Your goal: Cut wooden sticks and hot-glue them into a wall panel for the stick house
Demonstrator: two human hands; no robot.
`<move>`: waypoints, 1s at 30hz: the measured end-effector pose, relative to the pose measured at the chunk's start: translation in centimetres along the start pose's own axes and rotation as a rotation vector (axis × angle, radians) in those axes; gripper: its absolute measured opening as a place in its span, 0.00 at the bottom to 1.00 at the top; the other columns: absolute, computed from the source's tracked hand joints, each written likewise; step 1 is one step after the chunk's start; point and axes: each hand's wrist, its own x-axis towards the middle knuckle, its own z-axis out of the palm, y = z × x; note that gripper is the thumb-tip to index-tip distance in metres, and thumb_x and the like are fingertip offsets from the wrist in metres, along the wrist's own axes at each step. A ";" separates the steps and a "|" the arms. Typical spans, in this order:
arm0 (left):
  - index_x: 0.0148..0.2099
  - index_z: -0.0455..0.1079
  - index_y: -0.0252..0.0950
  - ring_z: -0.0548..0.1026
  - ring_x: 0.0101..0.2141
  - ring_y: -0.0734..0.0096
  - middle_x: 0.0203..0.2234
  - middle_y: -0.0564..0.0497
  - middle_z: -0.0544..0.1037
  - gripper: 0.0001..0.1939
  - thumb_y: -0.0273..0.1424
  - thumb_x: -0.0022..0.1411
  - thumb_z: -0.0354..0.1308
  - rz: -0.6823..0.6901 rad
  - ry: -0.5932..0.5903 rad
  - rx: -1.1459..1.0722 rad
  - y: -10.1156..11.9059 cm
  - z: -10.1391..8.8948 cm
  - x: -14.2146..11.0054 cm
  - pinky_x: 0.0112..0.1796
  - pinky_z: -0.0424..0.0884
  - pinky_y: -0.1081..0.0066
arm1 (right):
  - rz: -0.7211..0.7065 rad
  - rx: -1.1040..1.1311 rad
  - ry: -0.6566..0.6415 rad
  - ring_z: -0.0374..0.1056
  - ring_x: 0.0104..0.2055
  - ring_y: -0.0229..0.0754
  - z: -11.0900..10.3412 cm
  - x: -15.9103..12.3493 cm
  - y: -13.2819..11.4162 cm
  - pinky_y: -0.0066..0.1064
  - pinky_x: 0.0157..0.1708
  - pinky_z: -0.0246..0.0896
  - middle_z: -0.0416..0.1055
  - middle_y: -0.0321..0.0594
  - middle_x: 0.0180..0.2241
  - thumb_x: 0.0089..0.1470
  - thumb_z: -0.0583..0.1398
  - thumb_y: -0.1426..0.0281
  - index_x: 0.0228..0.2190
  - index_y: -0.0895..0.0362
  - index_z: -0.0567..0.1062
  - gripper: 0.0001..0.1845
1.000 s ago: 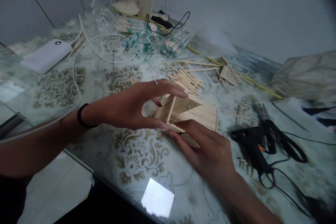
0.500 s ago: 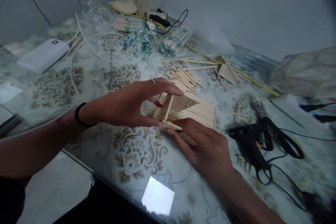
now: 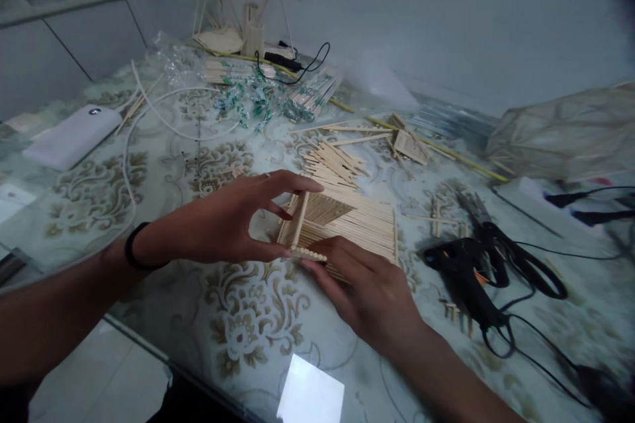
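In the middle of the table stands a small model built of wooden sticks (image 3: 374, 219), with a flat slatted base and low upright walls. My left hand (image 3: 223, 218) spans its left end, the thumb at the near corner and the fingers on the far wall's top. My right hand (image 3: 374, 287) pinches the near wall, a short row of sticks (image 3: 310, 254) seen end-on, with the thumb outside and the fingers behind it. Part of the base is hidden under the right hand.
Loose cut sticks (image 3: 332, 162) lie just behind the model. To the right are a black hot glue gun (image 3: 464, 277) with its cord and black-handled scissors (image 3: 526, 258). A white power bank (image 3: 74, 135) with a cable is on the left. Plastic-wrapped sticks (image 3: 312, 96) lie farther back.
The camera view has shifted, so the whole scene sits a little lower and farther left. Both hands keep nearly the same hold on the stick model.
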 end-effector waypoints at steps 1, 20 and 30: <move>0.69 0.66 0.46 0.79 0.60 0.56 0.64 0.45 0.76 0.36 0.31 0.63 0.73 -0.012 -0.002 0.002 0.0 0.0 0.0 0.53 0.85 0.64 | 0.004 0.008 0.002 0.80 0.36 0.40 0.0 0.0 0.0 0.26 0.38 0.76 0.81 0.42 0.35 0.74 0.58 0.74 0.41 0.60 0.79 0.09; 0.72 0.63 0.46 0.73 0.67 0.52 0.71 0.42 0.69 0.42 0.26 0.60 0.74 -0.010 -0.051 -0.083 -0.3 0.1 0.2 0.52 0.85 0.65 | -0.020 -0.078 0.017 0.80 0.36 0.41 0.2 -0.6 0.1 0.28 0.38 0.75 0.82 0.41 0.34 0.71 0.62 0.76 0.41 0.58 0.77 0.03; 0.73 0.63 0.42 0.74 0.66 0.50 0.71 0.40 0.69 0.42 0.26 0.59 0.72 -0.057 -0.041 -0.092 -0.2 0.6 0.2 0.48 0.86 0.66 | 0.036 -0.097 -0.018 0.81 0.35 0.43 -0.2 -0.8 -0.2 0.31 0.35 0.75 0.82 0.40 0.35 0.70 0.63 0.75 0.42 0.56 0.77 0.02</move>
